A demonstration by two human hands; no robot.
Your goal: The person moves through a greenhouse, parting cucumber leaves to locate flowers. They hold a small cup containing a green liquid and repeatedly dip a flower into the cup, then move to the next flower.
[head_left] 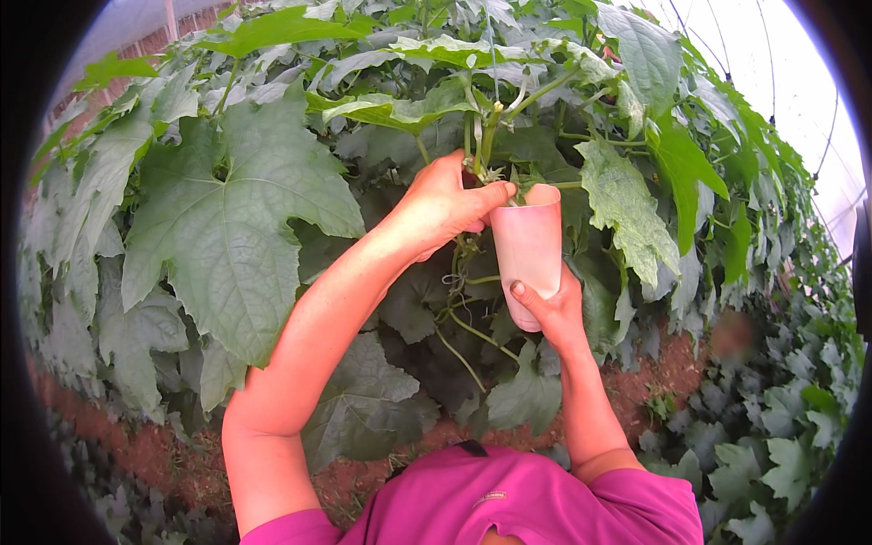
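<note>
My right hand is wrapped around the lower part of a pale, translucent plastic cup, with the thumb across its front. The cup leans slightly, its mouth upward beneath a leafy node of a climbing vine. At that node, my left hand grips the vine's stem, fingers behind it and thumb in front. The thumb tip lies by a cluster of small green buds just over the cup's rim. Part of the cluster and the left fingertips are hidden. What the cup contains cannot be seen.
A large lobed leaf hangs left of my forearm, and a pale mottled leaf hangs to the right. A thin string runs upward from the stem. Looped tendrils dangle below. Reddish soil shows underneath.
</note>
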